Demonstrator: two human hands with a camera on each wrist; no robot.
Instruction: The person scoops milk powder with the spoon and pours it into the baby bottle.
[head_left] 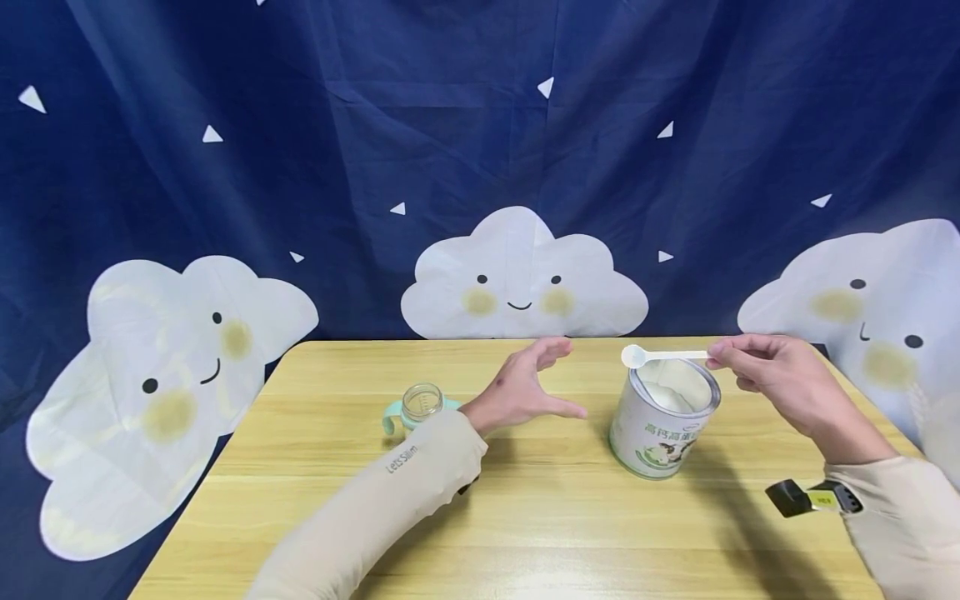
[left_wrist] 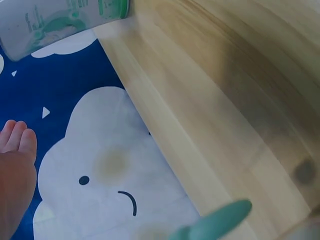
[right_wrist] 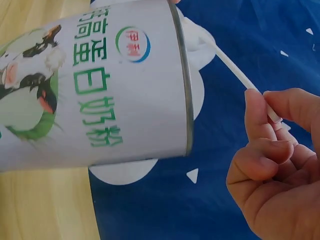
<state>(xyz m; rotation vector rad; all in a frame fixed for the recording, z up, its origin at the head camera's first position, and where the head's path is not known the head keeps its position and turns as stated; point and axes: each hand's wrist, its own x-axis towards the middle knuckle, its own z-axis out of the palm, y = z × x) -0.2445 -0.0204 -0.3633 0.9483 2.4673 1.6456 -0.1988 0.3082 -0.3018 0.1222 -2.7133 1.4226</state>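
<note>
My right hand (head_left: 780,379) pinches the end of a white measuring scoop (head_left: 675,355) between thumb and fingers. The scoop lies level over the far rim of a milk powder can (head_left: 660,429), its round bowl pointing left. White powder (head_left: 671,398) shows inside the uncovered can. In the right wrist view the scoop handle (right_wrist: 240,74) slants past the can's metal rim, and a cow is printed on the label. My left hand (head_left: 521,387) is held in the air left of the can, thumb and fingers spread apart, with nothing in it.
A clear baby bottle (head_left: 422,402) with mint-green handles stands uncapped behind my left forearm, which partly hides it. The wooden table (head_left: 540,517) ends at a dark blue curtain (head_left: 450,125) printed with white clouds. A strapped device (head_left: 813,498) sits at my right wrist.
</note>
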